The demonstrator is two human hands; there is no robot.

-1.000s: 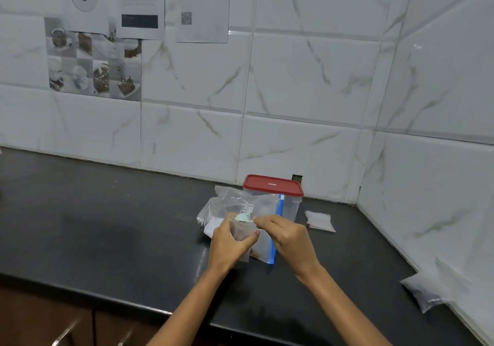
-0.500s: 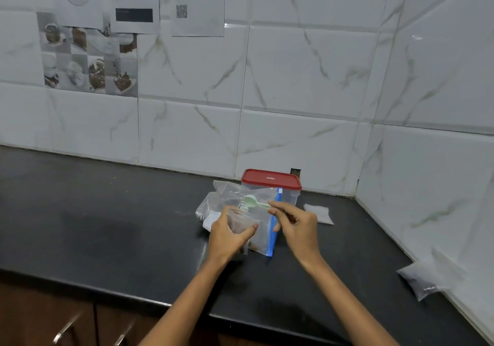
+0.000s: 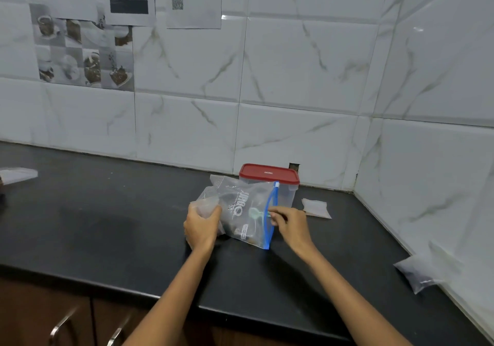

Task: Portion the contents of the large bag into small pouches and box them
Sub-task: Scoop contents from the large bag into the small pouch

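Gripping a small clear pouch (image 3: pixel 207 206) with curled fingers, the left hand (image 3: pixel 201 227) holds it just beside the large zip bag (image 3: pixel 242 209) on the black counter (image 3: pixel 93 228). The right hand (image 3: pixel 290 224) pinches a pale green scoop (image 3: pixel 258 213) poking through the bag's blue-edged mouth. Behind stands a red-lidded box (image 3: pixel 270 175); two filled pouches (image 3: pixel 315 208) (image 3: pixel 417 272) lie to the right.

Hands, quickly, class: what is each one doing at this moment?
Left hand: fingers curled round a small pouch, holding it.
Right hand: pinches the green scoop at the blue-edged mouth of the large bag.
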